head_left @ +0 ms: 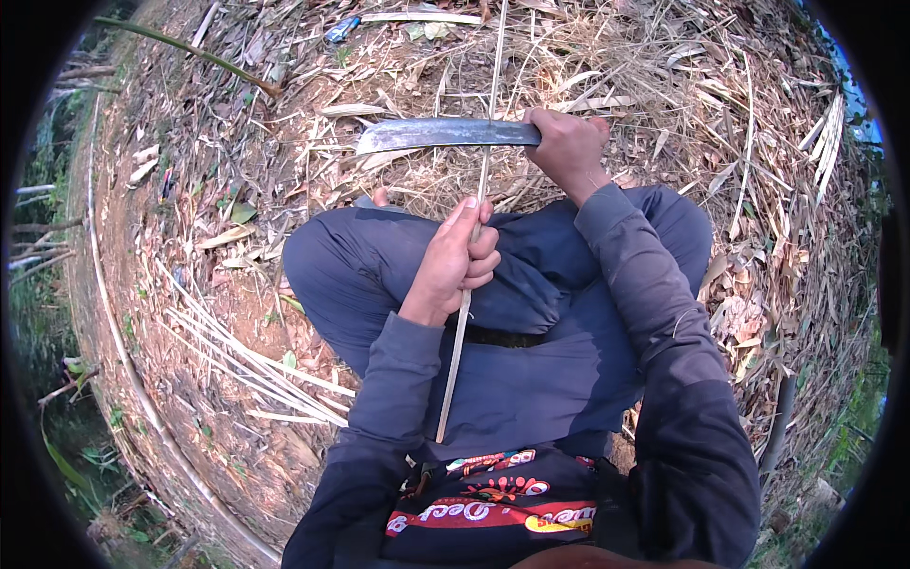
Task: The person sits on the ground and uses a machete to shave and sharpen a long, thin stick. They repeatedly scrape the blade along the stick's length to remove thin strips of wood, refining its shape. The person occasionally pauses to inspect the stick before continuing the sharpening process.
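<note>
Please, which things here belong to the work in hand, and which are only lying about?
In the job:
long-bladed knife, in the right hand
thin strip, in the left hand
pale strips at left, probably, being alike

Just lying about, it seems:
small blue object
green stem
dry leaves

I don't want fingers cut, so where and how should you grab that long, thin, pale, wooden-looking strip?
Probably below the broad grey metal blade, coming from the person's near left, where the left hand holds the strip. It's slender enough for fingers to wrap around, and the blade crosses it farther up.
</note>
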### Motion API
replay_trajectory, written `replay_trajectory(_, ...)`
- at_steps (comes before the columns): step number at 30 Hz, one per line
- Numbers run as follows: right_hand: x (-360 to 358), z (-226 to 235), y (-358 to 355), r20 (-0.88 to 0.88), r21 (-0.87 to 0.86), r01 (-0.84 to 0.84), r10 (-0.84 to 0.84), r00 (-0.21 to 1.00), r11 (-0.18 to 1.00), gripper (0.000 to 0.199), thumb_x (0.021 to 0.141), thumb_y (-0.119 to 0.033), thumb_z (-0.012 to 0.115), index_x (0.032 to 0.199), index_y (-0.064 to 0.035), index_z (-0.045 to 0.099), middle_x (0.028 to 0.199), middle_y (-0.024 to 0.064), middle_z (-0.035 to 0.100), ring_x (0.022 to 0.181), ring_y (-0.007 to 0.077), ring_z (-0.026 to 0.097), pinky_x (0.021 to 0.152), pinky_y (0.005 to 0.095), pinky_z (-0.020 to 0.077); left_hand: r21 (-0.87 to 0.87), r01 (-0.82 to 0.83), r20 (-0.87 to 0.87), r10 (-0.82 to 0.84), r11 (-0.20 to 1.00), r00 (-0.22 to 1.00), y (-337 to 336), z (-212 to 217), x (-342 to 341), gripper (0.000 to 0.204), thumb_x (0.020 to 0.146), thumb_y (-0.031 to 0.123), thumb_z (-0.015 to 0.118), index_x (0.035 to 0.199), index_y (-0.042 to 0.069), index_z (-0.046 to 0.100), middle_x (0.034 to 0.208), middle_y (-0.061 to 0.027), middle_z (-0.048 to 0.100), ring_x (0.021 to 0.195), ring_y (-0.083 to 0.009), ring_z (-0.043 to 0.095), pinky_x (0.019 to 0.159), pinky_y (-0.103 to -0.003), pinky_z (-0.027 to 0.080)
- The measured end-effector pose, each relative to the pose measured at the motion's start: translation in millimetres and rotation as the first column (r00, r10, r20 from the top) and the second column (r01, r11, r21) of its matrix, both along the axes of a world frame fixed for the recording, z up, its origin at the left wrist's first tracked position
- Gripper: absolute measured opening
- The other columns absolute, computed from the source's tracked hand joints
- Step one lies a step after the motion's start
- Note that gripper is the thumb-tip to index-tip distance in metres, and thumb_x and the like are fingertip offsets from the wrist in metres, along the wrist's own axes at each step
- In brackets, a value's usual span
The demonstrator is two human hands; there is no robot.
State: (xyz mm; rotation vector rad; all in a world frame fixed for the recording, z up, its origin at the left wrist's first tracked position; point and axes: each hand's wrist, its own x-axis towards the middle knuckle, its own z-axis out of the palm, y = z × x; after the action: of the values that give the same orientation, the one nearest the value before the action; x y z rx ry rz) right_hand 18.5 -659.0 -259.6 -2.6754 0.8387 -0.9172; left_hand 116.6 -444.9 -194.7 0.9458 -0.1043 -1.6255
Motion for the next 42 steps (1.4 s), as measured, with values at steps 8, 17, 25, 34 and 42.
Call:
replay_trajectory(8, -16, 0, -28, -0.202, 0.167, 0.267, -0.233, 0.951, 0.949, 0.014, 0.082, -0.023, 0.065, 0.092, -0.0149, 0.069, 0.078, 0.009, 0.07, 0.074, 0.0322, 0.069, 0.065, 0.0471, 0.0527, 0.135, 0.059, 0.071, -0.069, 0.989, 0.995, 32, 38, 13, 0.025, 0.109, 0.037, 0.034, 0.095, 0.018, 0.042, 0.058, 0.008, 0.021, 0.043, -0.0018, 0.016, 0.036, -0.019, 0.011)
replay_trajectory(17, -8, 36, 8, 0.269, -0.011, 0.116, -0.109, 0.957, 0.993, 0.01, 0.082, -0.023, 0.072, 0.087, -0.015, 0.07, 0.07, 0.0044, 0.068, 0.06, 0.0261, 0.066, 0.051, 0.0377, 0.0503, -0.078, 0.133, 0.087, -0.126, 0.988, 0.988, -37, 58, 38, 0.023, 0.109, 0.032, 0.03, 0.097, 0.017, 0.043, 0.059, 0.0072, 0.026, 0.043, -0.002, 0.019, 0.035, -0.018, 0.014)
replay_trajectory(25, -21, 36, -20, 0.262, 0.096, 0.214, -0.232, 0.937, 0.972, 0.013, 0.087, -0.023, 0.066, 0.087, -0.0098, 0.066, 0.072, 0.0106, 0.067, 0.066, 0.03, 0.067, 0.061, 0.0427, 0.0524, 0.114, 0.292, 0.045, -0.299, 0.949, 0.953, -22, 98, 34, 0.028, 0.108, 0.038, 0.031, 0.092, 0.018, 0.041, 0.058, 0.0088, 0.025, 0.043, -0.0016, 0.016, 0.035, -0.019, 0.01)
replay_trajectory(34, -27, 38, 6, 0.185, 0.137, 0.074, -0.099, 0.978, 0.988, 0.017, 0.088, -0.027, 0.065, 0.089, -0.0101, 0.066, 0.076, 0.0116, 0.069, 0.069, 0.0322, 0.069, 0.061, 0.046, 0.0528, 0.227, 0.206, 0.128, -0.239, 0.952, 0.962, 41, 125, 19, 0.029, 0.108, 0.039, 0.033, 0.092, 0.016, 0.041, 0.059, 0.0079, 0.024, 0.043, -0.0016, 0.016, 0.036, -0.019, 0.011)
replay_trajectory(42, -48, 14, -49, 0.056, 0.484, 0.428, -0.515, 0.855, 0.763, 0.025, 0.087, -0.031, 0.064, 0.091, -0.0069, 0.071, 0.076, 0.0159, 0.069, 0.069, 0.0357, 0.068, 0.066, 0.0466, 0.055, 0.309, 0.125, 0.075, -0.155, 0.943, 0.985, 154, 135, -33, 0.032, 0.107, 0.043, 0.034, 0.092, 0.016, 0.041, 0.059, 0.0068, 0.022, 0.045, -0.003, 0.016, 0.038, -0.022, 0.011)
